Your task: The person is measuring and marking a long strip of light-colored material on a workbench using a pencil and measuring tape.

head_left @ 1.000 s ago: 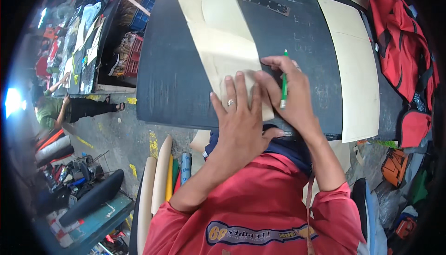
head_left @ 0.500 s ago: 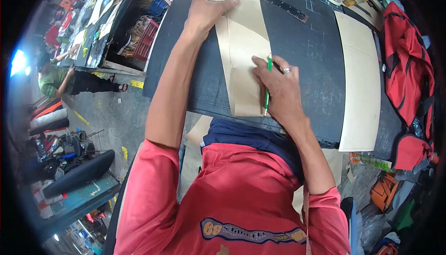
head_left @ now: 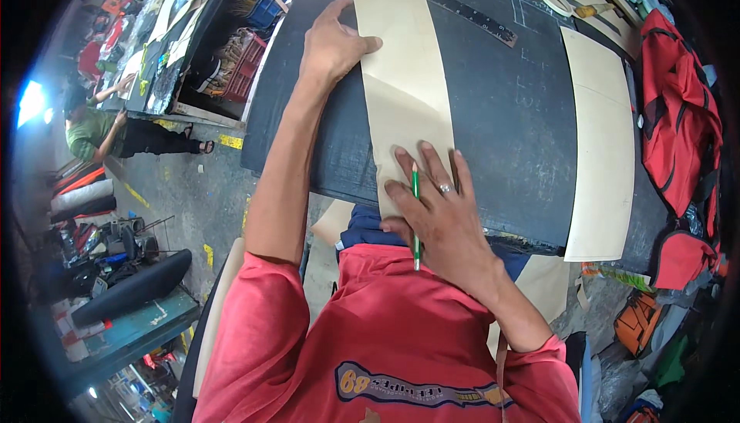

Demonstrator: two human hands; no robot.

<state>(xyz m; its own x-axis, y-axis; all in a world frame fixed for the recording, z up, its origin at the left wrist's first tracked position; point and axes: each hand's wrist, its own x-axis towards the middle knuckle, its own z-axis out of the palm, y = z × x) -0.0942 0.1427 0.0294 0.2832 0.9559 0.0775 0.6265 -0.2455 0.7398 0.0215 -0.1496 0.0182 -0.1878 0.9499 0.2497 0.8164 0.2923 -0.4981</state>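
Observation:
A long strip of cream paper (head_left: 405,60) lies lengthwise on the dark tabletop, its near end at the front edge. At the strip's upper left edge is my left hand (head_left: 333,49), closed on it with the thumb on top; the other fingertips are partly hidden. My right hand (head_left: 447,215) rests on the strip's near end, fingers spread over the paper. A green pencil (head_left: 417,230) is held among those fingers, sharpened tip pointing away from me.
A dark ruler (head_left: 474,18) lies right of the strip. Farther right is another cream paper piece (head_left: 601,145), beside a red bag (head_left: 671,114). A tape roll (head_left: 556,0) sits at the far right. Another person (head_left: 96,126) works at a bench on the left.
The strip has shifted toward me, and the layer edge along its left side no longer shows. My left hand went from lying across the strip to its edge. My right hand moved nearer and spread its fingers.

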